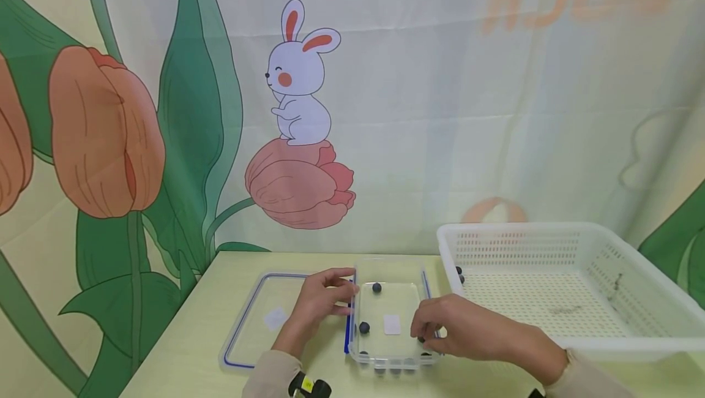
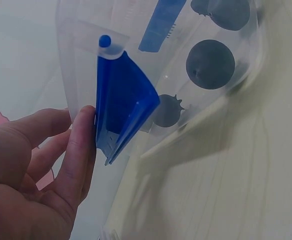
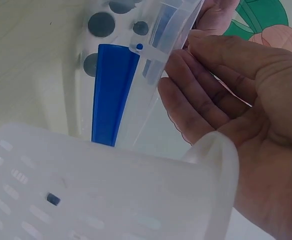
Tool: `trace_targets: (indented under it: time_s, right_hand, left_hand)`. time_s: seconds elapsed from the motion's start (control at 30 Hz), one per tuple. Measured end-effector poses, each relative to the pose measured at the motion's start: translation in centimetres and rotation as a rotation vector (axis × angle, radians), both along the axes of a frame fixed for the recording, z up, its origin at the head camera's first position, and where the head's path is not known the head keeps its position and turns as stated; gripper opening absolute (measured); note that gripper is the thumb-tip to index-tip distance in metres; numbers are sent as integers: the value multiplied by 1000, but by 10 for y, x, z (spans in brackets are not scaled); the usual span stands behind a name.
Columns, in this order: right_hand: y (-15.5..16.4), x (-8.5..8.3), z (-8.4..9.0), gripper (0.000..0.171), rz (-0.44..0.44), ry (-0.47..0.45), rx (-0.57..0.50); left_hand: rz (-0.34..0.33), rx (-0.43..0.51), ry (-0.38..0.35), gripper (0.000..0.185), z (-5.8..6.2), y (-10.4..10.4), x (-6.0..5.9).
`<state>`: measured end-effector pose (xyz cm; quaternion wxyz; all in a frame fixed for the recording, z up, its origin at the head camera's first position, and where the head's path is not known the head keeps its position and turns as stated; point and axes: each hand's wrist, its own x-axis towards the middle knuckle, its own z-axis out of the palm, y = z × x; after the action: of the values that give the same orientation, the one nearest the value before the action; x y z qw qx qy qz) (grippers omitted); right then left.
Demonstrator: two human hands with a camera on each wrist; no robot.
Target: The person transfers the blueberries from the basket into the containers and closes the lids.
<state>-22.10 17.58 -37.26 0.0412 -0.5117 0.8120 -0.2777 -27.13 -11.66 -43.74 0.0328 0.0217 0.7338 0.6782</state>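
Backdrop w/ tulips and a rabbit hangs behind the pale counter.

White basket sits at 3 o'clock of the box, on the counter; two dark berries lie in its near-left corner.

Lid, clear w/ blue rim, lies flat at 9 o'clock of the box, just beside it.

Clear box, middle of the counter, holds several blueberries; more show along its front edge. Blue latches hang on both sides.

Left hand is at the box's 9 o'clock wall. In the left wrist view its fingers lie fairly straight against the blue latch, touching it, not curled round it – grip released.

Right hand is at the box's 3 o'clock wall, low front corner. Right wrist view: fingers bent loosely against the clear wall, next to that side's blue latch; can't tell if they pinch anything, so grip there is unclear.
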Motion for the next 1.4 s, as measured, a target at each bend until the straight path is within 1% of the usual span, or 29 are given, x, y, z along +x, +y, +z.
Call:
trace_targets:
  time_s: [0.27,0.4,0.53,0.63,0.87,1.0,1.13,1.3,1.4]
  right_hand:
    - [6,-2,11,20,-57,-38,21]
    - [11,-3,22,17,-81,-60,24]
    - [15,-5,33,16,-91,-88,-2]
    - [20,-8,41,14,-107,-132,-33]
    - [35,-20,63,13,-202,-265,-76]
    - [46,-30,74,15,-243,-307,-100]
    - [59,-45,78,17,-289,-288,-106]
    - [75,-69,72,20,-364,-210,-90]
    - [84,-83,64,20,-413,-205,-74]
  left_hand:
    - [-3,3,4,44,-1,0,-1]
    - [3,-2,0,44,0,0,0]
    - [12,-10,-7,44,-1,0,1]
    - [13,-8,-8,44,-1,0,1]
    - [7,-6,0,44,0,0,0]
    - [8,-9,-2,44,0,1,0]
    - [7,-4,0,44,0,1,0]
    - [6,-2,3,44,0,0,-1]
    - [7,-8,2,44,0,1,0]
